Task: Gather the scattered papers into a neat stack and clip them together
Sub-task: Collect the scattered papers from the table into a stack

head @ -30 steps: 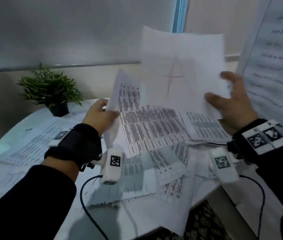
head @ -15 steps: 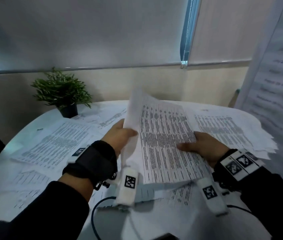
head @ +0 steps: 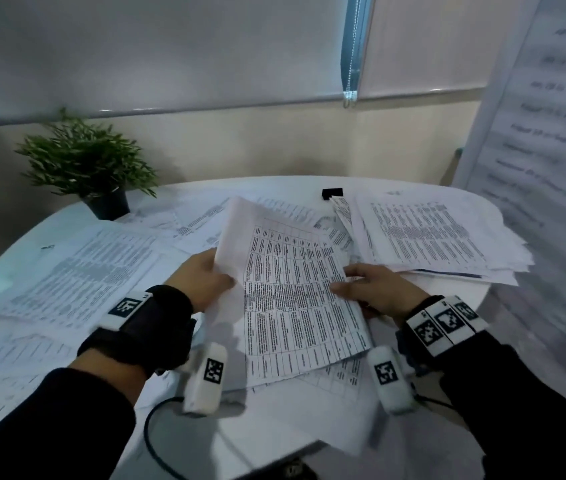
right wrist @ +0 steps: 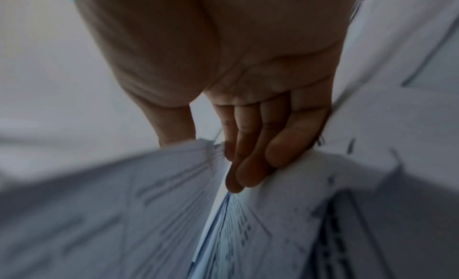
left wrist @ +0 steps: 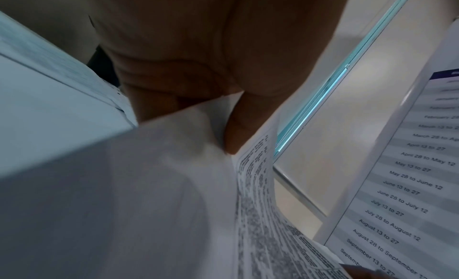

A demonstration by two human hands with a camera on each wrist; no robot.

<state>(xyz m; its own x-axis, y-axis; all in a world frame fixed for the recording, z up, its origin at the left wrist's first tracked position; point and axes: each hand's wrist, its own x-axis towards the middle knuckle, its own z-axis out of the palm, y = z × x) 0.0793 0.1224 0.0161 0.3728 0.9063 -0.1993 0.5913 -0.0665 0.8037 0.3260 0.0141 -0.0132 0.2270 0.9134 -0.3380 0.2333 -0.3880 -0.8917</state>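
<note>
Far left of both hands, past the left forearm: potted plant (head: pixel 85 166) at the back edge of the round white table (head: pixel 274 183), with loose printed sheets (head: pixel 77 275) spread flat in front of it, well apart from the left hand.

Left hand (head: pixel 200 280): grips the left edge of the held sheaf of papers (head: pixel 295 299). Thumb on top, fingers curled under. Left wrist view confirms the thumb (left wrist: pixel 244 124) pressed on the paper, whose edge buckles up beside it. Black strap with a coded marker on that wrist; white tagged module (head: pixel 205 379) hangs below it, black cable (head: pixel 156 441) trailing toward the near table edge.

Between the hands: sheaf is a table-printed page on top, several sheets under it, lifted at the far left corner, near end lying on more scattered papers. Not squared up; lower sheets stick out at the near right corner.

Right hand (head: pixel 376 292): holds the right edge of the sheaf. Thumb on top in head view; right wrist view shows fingers (right wrist: pixel 250 159) extended under and alongside the fanned sheet edges, blurry. Coded markers on that wrist too.

Beyond the right hand: black binder clip (head: pixel 332 193) on the table, far side, untouched. Right of it, just past the right hand, a rough pile of papers (head: pixel 437 233), edges uneven. Further right, a standing board (head: pixel 544 140) printed with date ranges.
</note>
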